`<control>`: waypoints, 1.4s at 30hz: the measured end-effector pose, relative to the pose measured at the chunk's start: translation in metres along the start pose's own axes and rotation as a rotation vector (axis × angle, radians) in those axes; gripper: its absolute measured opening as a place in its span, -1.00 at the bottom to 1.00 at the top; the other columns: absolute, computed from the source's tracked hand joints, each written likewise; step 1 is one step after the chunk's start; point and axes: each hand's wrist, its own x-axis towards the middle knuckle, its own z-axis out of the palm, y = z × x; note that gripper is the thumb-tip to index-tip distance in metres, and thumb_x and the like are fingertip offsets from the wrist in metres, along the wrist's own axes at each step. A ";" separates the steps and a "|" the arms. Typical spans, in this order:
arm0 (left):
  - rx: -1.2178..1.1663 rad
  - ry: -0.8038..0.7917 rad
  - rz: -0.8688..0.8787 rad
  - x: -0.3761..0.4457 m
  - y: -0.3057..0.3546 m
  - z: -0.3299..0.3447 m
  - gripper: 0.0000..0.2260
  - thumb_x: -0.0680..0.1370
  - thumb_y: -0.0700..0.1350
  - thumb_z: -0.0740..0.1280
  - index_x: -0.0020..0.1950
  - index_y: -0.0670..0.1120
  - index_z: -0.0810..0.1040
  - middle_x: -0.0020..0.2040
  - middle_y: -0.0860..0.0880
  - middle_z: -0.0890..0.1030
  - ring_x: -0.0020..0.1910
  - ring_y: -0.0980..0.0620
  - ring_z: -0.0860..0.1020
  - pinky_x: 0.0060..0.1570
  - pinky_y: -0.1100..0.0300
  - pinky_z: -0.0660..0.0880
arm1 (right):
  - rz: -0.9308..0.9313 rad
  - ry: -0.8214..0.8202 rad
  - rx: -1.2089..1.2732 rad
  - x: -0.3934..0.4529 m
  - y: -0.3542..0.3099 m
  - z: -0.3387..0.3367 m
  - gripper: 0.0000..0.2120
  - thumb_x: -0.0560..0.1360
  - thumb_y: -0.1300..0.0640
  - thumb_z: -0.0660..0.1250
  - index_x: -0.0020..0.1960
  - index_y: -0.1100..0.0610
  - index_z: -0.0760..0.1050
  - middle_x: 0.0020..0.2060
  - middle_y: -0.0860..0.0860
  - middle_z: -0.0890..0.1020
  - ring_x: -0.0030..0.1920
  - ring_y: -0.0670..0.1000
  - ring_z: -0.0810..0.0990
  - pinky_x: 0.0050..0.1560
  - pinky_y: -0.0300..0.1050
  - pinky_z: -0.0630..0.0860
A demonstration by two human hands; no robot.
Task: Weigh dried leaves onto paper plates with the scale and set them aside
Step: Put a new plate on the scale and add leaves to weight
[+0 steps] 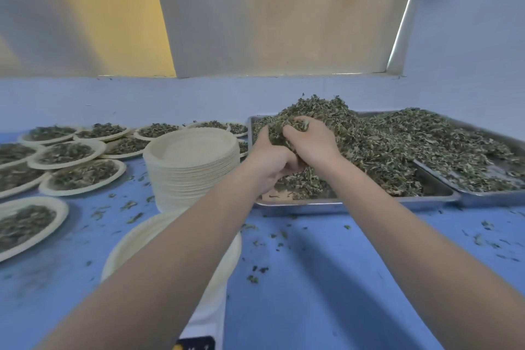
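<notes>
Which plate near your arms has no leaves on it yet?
The single plate lying under the left forearm, in front of the tall plate stack. It shows bare, while the plates on the left each hold leaves.

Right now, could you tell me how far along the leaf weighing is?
Done: many filled plates sit at the left. In hand: both hands, left hand and right hand, gather leaves from the heaped tray; an empty plate waits below. Left: a tall plate stack and a second tray of leaves.
</notes>
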 end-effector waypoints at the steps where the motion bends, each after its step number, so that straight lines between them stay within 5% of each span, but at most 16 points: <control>1: 0.009 0.014 0.028 -0.013 0.003 -0.007 -0.20 0.35 -0.64 0.14 0.49 -0.08 0.14 0.08 -0.16 0.54 0.02 -0.20 0.54 0.08 -0.17 0.53 | -0.009 -0.013 0.030 -0.009 -0.008 0.003 -0.95 0.50 0.06 0.27 -0.09 -0.06 0.50 -0.38 -0.12 0.57 -0.34 -0.10 0.50 -0.17 -0.17 0.45; 4: 0.032 0.044 0.084 -0.054 0.012 -0.037 -0.42 0.33 -0.65 0.15 0.24 -0.18 0.39 -0.14 -0.18 0.56 -0.11 -0.20 0.57 -0.08 -0.07 0.60 | -0.030 -0.084 0.109 -0.039 -0.032 0.019 -0.90 0.47 0.09 0.29 -0.13 0.10 0.55 -0.49 -0.10 0.53 -0.43 -0.08 0.45 -0.31 -0.17 0.38; 6: 0.091 0.091 0.085 -0.081 0.015 -0.062 -0.48 0.33 -0.64 0.20 0.14 -0.17 0.43 -0.16 -0.23 0.57 -0.20 -0.16 0.58 -0.19 0.01 0.59 | -0.038 -0.185 0.140 -0.060 -0.049 0.032 -0.91 0.46 0.09 0.29 -0.22 0.02 0.53 -0.51 -0.12 0.53 -0.42 -0.07 0.46 -0.34 -0.17 0.38; 10: 0.190 0.108 0.060 -0.125 0.014 -0.107 -0.48 0.36 -0.58 0.29 0.21 -0.14 0.44 -0.02 -0.26 0.61 -0.08 -0.12 0.61 -0.07 0.11 0.59 | -0.116 -0.344 0.107 -0.091 -0.070 0.062 -0.91 0.45 0.08 0.30 -0.10 0.03 0.56 -0.20 -0.01 0.66 -0.15 0.01 0.60 -0.15 -0.14 0.50; 14: 0.373 0.118 -0.032 -0.149 0.016 -0.139 -0.50 0.40 -0.48 0.35 0.28 -0.14 0.45 0.07 -0.30 0.61 0.02 -0.15 0.60 0.11 0.03 0.55 | -0.250 -0.405 -0.054 -0.109 -0.074 0.078 -0.93 0.47 0.10 0.30 -0.06 -0.04 0.50 -0.37 -0.20 0.55 -0.36 -0.18 0.54 -0.47 -0.46 0.37; 16: 0.539 0.110 -0.076 -0.154 0.018 -0.148 -0.56 0.42 -0.40 0.39 0.24 -0.09 0.48 0.05 -0.19 0.61 0.00 -0.11 0.61 0.09 0.03 0.56 | -0.312 -0.435 -0.214 -0.112 -0.072 0.080 -0.90 0.47 0.06 0.31 -0.01 -0.04 0.50 -0.35 -0.22 0.52 -0.35 -0.23 0.46 -0.40 -0.48 0.35; 20: 0.863 0.160 -0.083 -0.157 0.015 -0.156 -0.46 0.43 -0.26 0.43 0.36 0.02 0.39 0.23 -0.06 0.48 0.07 -0.08 0.55 0.06 0.01 0.55 | -0.363 -0.662 -0.517 -0.113 -0.066 0.077 -0.54 0.40 -0.25 0.33 0.28 -0.20 0.44 0.19 -0.14 0.55 0.15 -0.10 0.46 -0.01 -0.24 0.34; 22: 0.971 0.189 -0.048 -0.157 0.013 -0.158 -0.45 0.44 -0.21 0.41 0.39 0.05 0.36 0.30 -0.02 0.42 0.05 -0.03 0.52 0.08 0.01 0.52 | -0.359 -0.714 -0.526 -0.113 -0.067 0.071 -0.42 0.32 -0.39 0.31 0.31 -0.29 0.39 0.26 -0.20 0.48 0.23 -0.14 0.43 0.07 -0.21 0.35; 26: 0.969 0.258 0.039 -0.156 0.008 -0.161 -0.57 0.48 -0.24 0.29 0.30 0.08 0.43 0.25 0.03 0.47 0.08 0.02 0.49 0.10 0.06 0.49 | -0.370 -0.682 -0.303 -0.112 -0.069 0.068 -0.65 0.44 -0.30 0.27 0.21 -0.30 0.47 0.07 -0.25 0.58 -0.10 -0.34 0.51 -0.12 -0.38 0.40; 30: 0.935 0.349 0.112 -0.155 0.001 -0.164 -0.63 0.50 -0.30 0.18 0.19 0.08 0.51 0.19 0.05 0.52 0.15 0.01 0.48 0.09 0.10 0.45 | -0.379 -0.554 -0.207 -0.114 -0.064 0.073 -0.76 0.56 -0.08 0.22 0.19 -0.17 0.53 -0.16 -0.31 0.55 -0.15 -0.25 0.55 0.03 -0.20 0.52; 35: 0.888 0.418 0.168 -0.151 -0.014 -0.175 -0.68 0.57 -0.21 0.14 0.25 0.06 0.49 0.25 0.05 0.49 -0.01 0.11 0.47 -0.16 0.25 0.37 | -0.395 -0.383 -0.315 -0.111 -0.042 0.070 -0.68 0.58 -0.09 0.17 0.28 -0.07 0.48 -0.07 -0.20 0.57 -0.19 -0.24 0.54 -0.13 -0.39 0.37; 37: 0.850 0.423 0.155 -0.149 -0.023 -0.180 -0.65 0.59 -0.14 0.15 0.37 0.05 0.40 0.33 0.03 0.44 0.06 0.12 0.47 -0.04 0.23 0.38 | -0.346 -0.392 -0.326 -0.112 -0.028 0.072 -0.54 0.57 -0.17 0.12 0.38 0.01 0.39 0.12 -0.09 0.57 0.04 -0.11 0.55 0.08 -0.27 0.39; 39: 0.762 0.421 0.100 -0.145 -0.034 -0.182 -0.59 0.61 -0.04 0.14 0.47 0.07 0.25 0.45 0.05 0.30 0.36 0.08 0.33 0.27 0.12 0.30 | -0.267 -0.418 -0.276 -0.116 -0.016 0.077 -0.35 0.51 -0.31 0.03 0.46 0.05 0.27 0.34 0.01 0.45 0.33 0.03 0.38 0.35 0.02 0.29; 42: 0.532 0.429 -0.002 -0.142 -0.046 -0.180 -0.50 0.61 0.08 0.12 0.53 0.10 0.08 0.53 0.10 0.13 0.49 0.04 0.17 0.45 -0.04 0.11 | -0.080 -0.430 -0.031 -0.128 -0.003 0.088 -0.17 0.34 -0.46 -0.04 0.50 -0.06 0.18 0.45 -0.11 0.29 0.46 -0.05 0.19 0.44 0.01 0.13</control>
